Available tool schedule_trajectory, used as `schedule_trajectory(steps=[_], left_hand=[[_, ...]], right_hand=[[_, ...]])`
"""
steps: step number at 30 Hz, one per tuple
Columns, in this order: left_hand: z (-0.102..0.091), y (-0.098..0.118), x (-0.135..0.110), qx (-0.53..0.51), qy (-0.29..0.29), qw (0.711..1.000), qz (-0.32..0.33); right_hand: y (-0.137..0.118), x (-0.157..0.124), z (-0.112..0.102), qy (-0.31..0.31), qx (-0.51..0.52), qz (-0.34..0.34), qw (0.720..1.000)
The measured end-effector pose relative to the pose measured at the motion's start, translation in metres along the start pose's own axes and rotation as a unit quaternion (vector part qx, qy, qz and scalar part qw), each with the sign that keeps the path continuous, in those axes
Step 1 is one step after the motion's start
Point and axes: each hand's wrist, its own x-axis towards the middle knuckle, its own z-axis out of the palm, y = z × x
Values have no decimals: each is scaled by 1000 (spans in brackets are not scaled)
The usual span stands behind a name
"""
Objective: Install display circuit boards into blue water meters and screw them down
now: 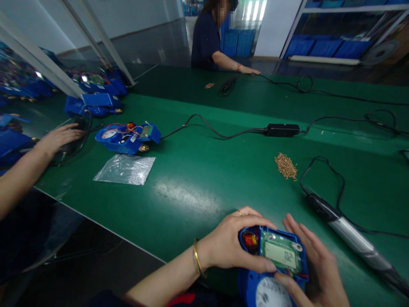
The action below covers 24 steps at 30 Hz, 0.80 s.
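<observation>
Both of my hands are closed around a blue water meter (274, 266) at the lower right. A green circuit board with a lit-up style display (279, 254) shows in its open upper housing, beside a red and yellow component (251, 240). Below that is the round white dial (271, 293), partly cut off by the frame edge. My left hand (234, 243) grips the left side, thumb along the display's lower edge. My right hand (315, 264) holds the right side, its thumb near the dial. An electric screwdriver (354, 238) lies to the right of my hands.
A pile of brass-coloured screws (286, 166) lies beyond my hands. Another blue meter (128, 138) with loose wires and a clear plastic bag (126, 169) lie at left. A black cable box (283, 130) crosses the green table. A co-worker's hand (65, 138) is at left; another person (206, 40) sits opposite.
</observation>
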Motion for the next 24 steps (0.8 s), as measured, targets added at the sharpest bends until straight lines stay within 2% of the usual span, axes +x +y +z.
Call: schedule_trajectory(steps=[3, 7, 14, 18, 24], left_hand=[[0, 1, 3, -6, -14, 1000, 0], [0, 3, 7, -3, -13, 1000, -5], [1, 0, 4, -11, -20, 1000, -6], [0, -3, 0, -40, -3, 998, -45], [-3, -2, 2, -96, -33, 994, -33]], right_hand=[[-9, -1, 5, 31, 40, 25, 998], [-13, 0, 6, 40, 74, 32, 996], [-2, 5, 1, 25, 54, -3, 998], [3, 8, -1, 18, 57, -41, 997], [4, 4, 5, 30, 67, -26, 997]])
